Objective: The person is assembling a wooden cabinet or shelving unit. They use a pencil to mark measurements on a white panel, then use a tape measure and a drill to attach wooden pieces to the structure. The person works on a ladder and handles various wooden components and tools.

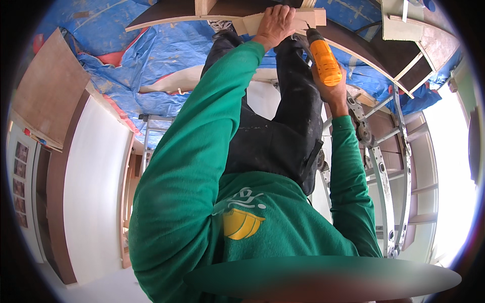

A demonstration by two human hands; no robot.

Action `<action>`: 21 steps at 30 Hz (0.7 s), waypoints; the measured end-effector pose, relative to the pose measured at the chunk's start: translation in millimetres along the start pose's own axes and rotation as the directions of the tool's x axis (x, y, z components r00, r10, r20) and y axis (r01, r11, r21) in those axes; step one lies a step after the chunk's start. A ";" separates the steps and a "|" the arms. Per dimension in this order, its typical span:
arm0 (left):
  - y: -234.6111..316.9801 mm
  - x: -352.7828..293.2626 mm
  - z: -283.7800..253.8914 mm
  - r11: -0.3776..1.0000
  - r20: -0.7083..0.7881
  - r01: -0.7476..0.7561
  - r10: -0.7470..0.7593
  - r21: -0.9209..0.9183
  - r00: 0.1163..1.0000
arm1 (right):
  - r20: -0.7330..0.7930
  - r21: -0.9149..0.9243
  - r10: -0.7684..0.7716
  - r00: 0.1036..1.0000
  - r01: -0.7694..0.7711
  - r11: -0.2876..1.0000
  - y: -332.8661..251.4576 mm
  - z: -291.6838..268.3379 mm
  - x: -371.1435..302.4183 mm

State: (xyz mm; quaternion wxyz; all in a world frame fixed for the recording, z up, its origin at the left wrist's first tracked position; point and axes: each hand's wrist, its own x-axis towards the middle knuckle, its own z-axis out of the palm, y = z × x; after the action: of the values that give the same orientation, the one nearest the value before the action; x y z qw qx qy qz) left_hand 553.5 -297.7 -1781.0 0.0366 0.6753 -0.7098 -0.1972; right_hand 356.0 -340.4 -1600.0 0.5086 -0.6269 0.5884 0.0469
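Observation:
My right hand (332, 91) is wrapped round an orange cordless drill (325, 58). The drill's black chuck points away from me, and its thin bit meets or nearly meets a pale wooden block (314, 18); I cannot tell whether it has entered the wood. With fingers closed over the block's top edge, my left hand (276, 24) grips it to the left of the bit. The block lies against a curved, dark-faced wooden panel (174, 14) with a pale plywood edge. The left thumb and the underside of the block are hidden.
Blue tarpaulin (166, 50) spreads across the far side, creased and dusty. A metal folding ladder (386, 202) stands at the right. More plywood framing (411, 28) sits at the upper right, and a brown board (50, 91) leans at the left. My black-trousered legs (275, 126) are below the block.

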 end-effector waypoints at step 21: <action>-3.8 -3.8 6.5 0.997 -0.045 -0.034 0.031 -0.063 0.998 | 0.094 -0.144 -0.005 0.996 0.019 0.989 1.9 -7.0 24.4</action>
State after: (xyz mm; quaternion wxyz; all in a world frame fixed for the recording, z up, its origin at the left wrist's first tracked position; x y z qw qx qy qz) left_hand 555.3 -292.6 -1787.5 0.0769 0.6663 -0.7131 -0.2039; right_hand 358.2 -361.7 -1613.8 0.4890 -0.6627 0.5552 0.1158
